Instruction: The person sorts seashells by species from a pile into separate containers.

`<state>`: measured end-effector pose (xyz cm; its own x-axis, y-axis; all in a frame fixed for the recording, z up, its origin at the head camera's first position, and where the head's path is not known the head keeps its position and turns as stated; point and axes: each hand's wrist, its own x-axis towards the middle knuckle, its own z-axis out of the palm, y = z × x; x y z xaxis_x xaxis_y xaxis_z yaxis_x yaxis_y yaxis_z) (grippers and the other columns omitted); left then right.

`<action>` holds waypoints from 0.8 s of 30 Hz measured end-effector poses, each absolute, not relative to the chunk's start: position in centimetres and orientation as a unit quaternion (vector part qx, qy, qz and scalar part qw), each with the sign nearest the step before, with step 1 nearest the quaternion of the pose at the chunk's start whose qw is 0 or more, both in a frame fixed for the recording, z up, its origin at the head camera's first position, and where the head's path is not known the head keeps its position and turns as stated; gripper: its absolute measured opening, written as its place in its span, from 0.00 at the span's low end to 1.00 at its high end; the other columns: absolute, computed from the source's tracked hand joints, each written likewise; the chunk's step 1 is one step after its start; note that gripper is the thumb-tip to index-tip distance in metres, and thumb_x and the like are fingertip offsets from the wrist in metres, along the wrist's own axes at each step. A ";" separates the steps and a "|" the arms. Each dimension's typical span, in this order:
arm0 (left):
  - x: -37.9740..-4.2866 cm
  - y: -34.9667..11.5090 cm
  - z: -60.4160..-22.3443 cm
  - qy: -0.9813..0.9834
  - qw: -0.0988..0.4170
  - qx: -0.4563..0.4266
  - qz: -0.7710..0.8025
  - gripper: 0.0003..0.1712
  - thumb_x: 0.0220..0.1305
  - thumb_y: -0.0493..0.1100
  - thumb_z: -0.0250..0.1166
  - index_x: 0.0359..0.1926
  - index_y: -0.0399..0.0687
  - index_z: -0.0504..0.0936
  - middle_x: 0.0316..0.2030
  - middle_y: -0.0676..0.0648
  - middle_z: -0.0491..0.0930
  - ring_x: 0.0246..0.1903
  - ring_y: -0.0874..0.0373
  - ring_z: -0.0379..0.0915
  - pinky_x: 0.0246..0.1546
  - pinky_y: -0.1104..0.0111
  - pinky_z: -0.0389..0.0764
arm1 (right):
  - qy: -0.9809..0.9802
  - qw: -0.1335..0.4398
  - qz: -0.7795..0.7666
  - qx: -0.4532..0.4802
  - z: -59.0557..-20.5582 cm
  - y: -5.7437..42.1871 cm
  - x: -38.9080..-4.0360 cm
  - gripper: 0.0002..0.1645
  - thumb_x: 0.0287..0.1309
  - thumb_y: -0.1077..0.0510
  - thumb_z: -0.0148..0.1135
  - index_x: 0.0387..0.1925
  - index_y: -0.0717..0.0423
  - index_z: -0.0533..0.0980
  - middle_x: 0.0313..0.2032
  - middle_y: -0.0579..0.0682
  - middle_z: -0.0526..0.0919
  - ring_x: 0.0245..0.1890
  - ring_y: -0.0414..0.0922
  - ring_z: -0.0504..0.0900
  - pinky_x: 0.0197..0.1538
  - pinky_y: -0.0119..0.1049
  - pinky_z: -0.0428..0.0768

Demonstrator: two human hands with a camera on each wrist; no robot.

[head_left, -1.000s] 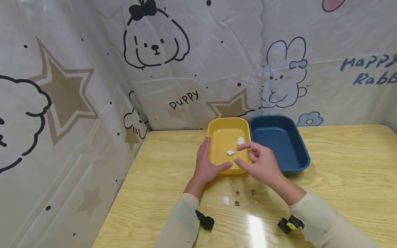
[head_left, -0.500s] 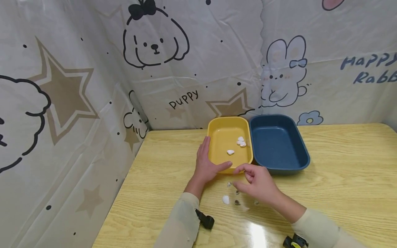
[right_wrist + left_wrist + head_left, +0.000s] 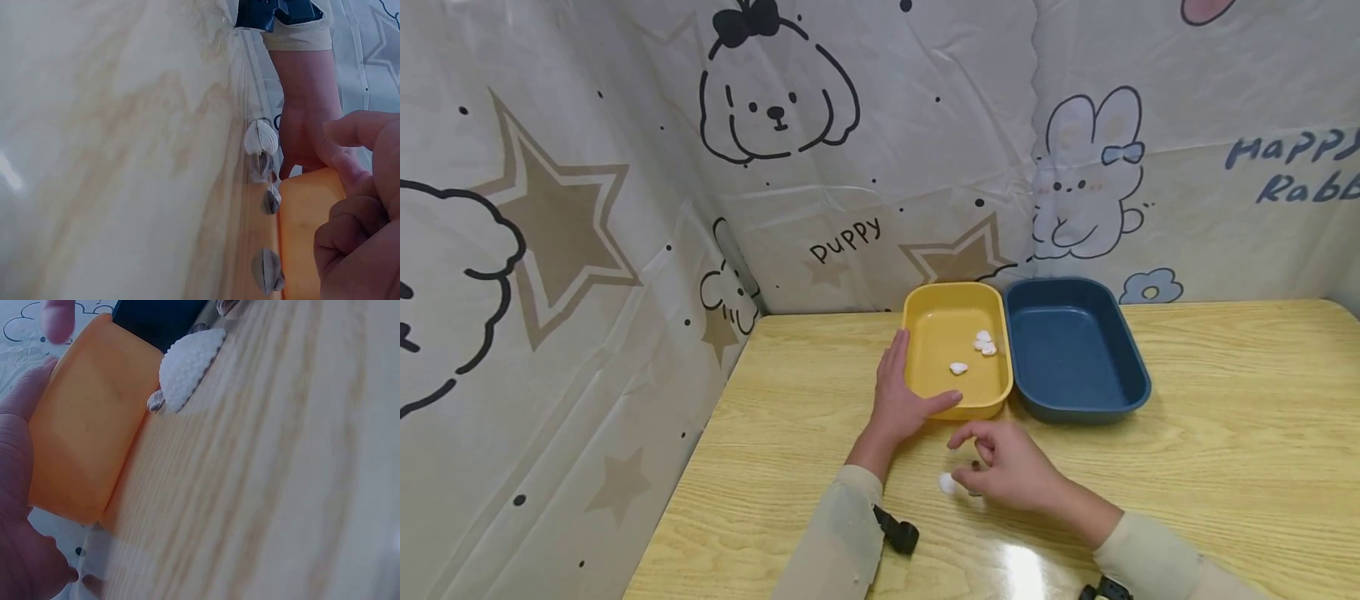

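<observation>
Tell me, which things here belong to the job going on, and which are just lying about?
Probably in the job:
left hand, touching the yellow tray
right hand, near loose shells
white shells inside that tray

Probably just around:
blue tray alongside, role unclear
patterned cloth behind
black device at the left sleeve

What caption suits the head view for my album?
Left hand touching a yellow tray, right hand over small shells, blue tray alongside.
</observation>
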<state>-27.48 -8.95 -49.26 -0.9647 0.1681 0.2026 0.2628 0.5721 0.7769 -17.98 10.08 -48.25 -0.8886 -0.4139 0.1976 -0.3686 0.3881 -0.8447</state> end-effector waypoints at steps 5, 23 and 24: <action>-27.6 -9.0 -49.3 -0.883 0.054 -0.122 -0.449 0.72 0.44 0.65 0.80 0.81 0.57 0.44 0.78 0.57 0.41 0.75 0.45 0.37 0.71 0.49 0.48 | 0.838 0.043 -0.485 -0.248 -49.0 9.9 -18.3 0.17 0.47 0.61 0.78 0.41 0.55 0.82 0.12 0.36 0.58 0.13 0.32 0.57 0.22 0.30 0.68; -27.6 -9.0 -49.4 -0.879 0.050 -0.117 -0.460 0.72 0.43 0.65 0.80 0.81 0.59 0.44 0.78 0.60 0.41 0.76 0.47 0.37 0.71 0.49 0.49 | 0.857 0.053 -0.405 -0.314 -49.9 9.5 -18.3 0.14 0.47 0.65 0.72 0.38 0.48 0.85 0.11 0.32 0.59 0.13 0.30 0.58 0.26 0.29 0.70; -27.7 -9.0 -49.4 -0.879 0.051 -0.117 -0.460 0.72 0.43 0.65 0.79 0.81 0.59 0.44 0.78 0.60 0.41 0.76 0.47 0.37 0.71 0.49 0.49 | 0.857 0.051 -0.404 -0.315 -49.9 9.5 -18.3 0.14 0.48 0.65 0.72 0.38 0.48 0.85 0.11 0.32 0.59 0.14 0.30 0.59 0.27 0.29 0.70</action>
<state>-27.66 -8.97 -49.45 -0.9676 0.1580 0.1967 0.2517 0.5493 0.7968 -18.34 9.46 -49.94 -0.7959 -0.5818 0.1675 -0.4996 0.4749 -0.7245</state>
